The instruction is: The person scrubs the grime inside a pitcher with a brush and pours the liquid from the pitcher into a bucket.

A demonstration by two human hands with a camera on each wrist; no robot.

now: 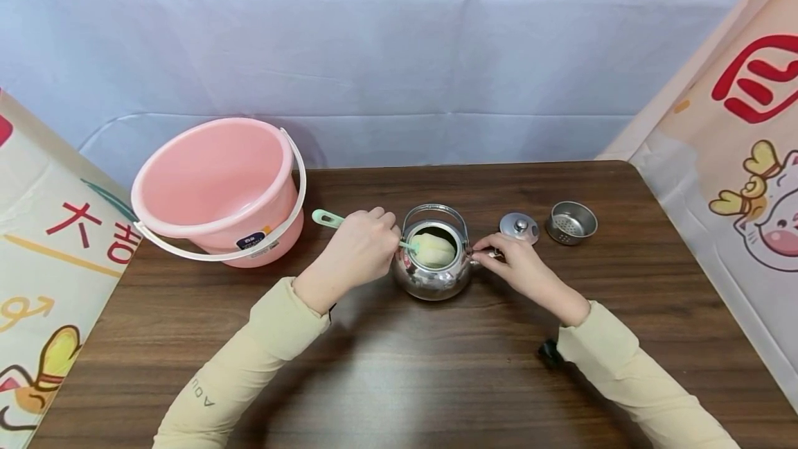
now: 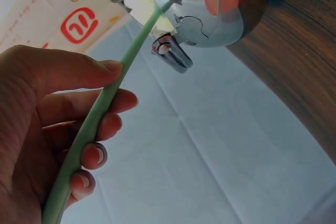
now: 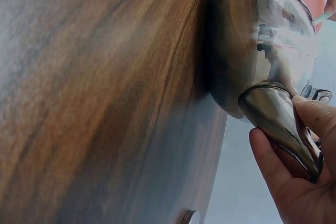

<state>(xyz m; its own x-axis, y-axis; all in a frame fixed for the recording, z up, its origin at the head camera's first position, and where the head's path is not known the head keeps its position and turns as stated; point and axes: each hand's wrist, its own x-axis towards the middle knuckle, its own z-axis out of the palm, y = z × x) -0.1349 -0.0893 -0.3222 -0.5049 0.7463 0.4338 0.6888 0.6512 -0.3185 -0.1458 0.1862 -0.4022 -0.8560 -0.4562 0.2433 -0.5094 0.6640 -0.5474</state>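
A shiny steel kettle (image 1: 431, 285) stands lidless on the table, its wire handle raised toward the back. My left hand (image 1: 366, 244) grips the pale green handle (image 2: 88, 129) of a sponge brush, thumb and fingers wrapped along it in the left wrist view. The brush's pale yellow sponge head (image 1: 434, 251) sits in the kettle's round mouth, the lower part hidden inside. On the kettle's other side, my right hand (image 1: 525, 265) holds the spout (image 3: 273, 121) between thumb and fingers, as the right wrist view shows.
The kettle's lid (image 1: 515, 224) lies behind my right hand, with a perforated steel strainer cup (image 1: 571, 222) to its right. A large pink bucket (image 1: 215, 179) with a white handle occupies the back left. A small black object (image 1: 550, 353) is beside my right sleeve.
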